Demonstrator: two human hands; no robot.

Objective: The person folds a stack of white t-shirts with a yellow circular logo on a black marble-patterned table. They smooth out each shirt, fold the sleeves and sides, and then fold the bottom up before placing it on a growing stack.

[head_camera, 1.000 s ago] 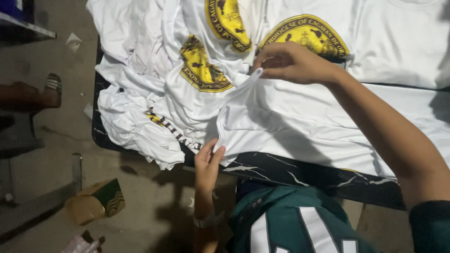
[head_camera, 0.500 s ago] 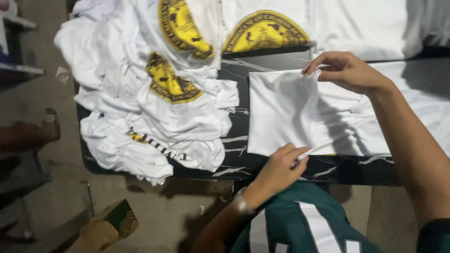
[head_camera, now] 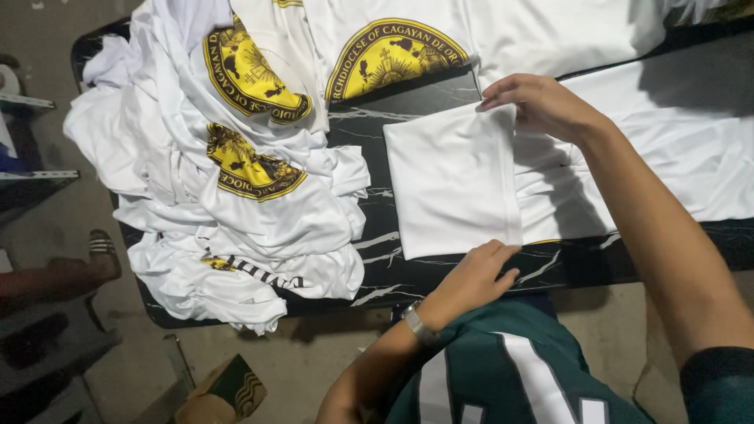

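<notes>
Both hands pinch the folded shirt (head_camera: 454, 184).
Left hand (head_camera: 471, 279) grips near corner, right hand (head_camera: 542, 106) far corner; soft, light, floppy cloth.

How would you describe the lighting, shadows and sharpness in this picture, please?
Head view: even overhead light; the right hand and forearm cast a soft shadow on the folded shirt; faint sheen on the black table; the floor stays dim; everything reads sharp, without motion blur.

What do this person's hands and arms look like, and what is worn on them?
Both hands, left hand and right hand, are bare, without gloves. A silvery wristwatch sits on the left wrist. The forearms are uncovered; a dark sleeve shows on the right upper arm.
</notes>
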